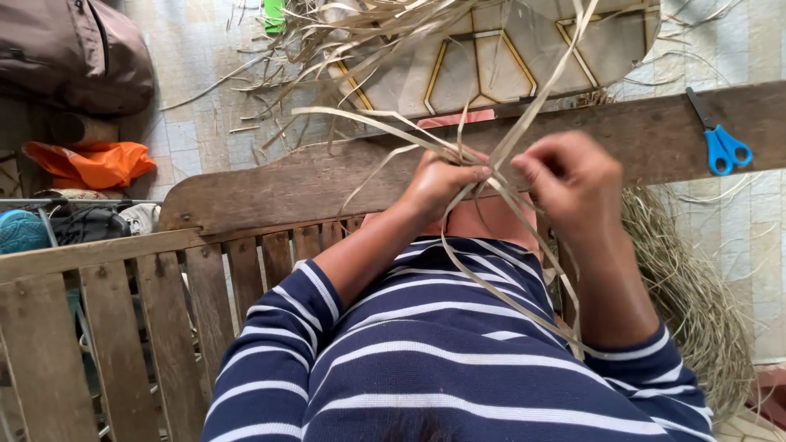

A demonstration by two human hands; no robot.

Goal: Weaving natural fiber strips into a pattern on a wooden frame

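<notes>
Weathered brown wooden slatted bench [246,192] is carrying blue-handled scissors [720,143], lying on its top rail at far right. Pale tiled floor [196,98] is bearing scattered dry straw strips [270,57], an orange plastic bag [94,162] and a brown fabric bag [74,53].

navy top w/ white stripes, sleeves pushed up

One camera only, worn on the person's head, looks steeply down over the striped-sleeved arms. It sits close: the left hand [438,182] and right hand [573,182] fill the middle of the frame, the chest the lower edge. Beyond them the view takes in a wooden bench [246,196] and, further off at the top, the tiled floor [196,49].
</notes>
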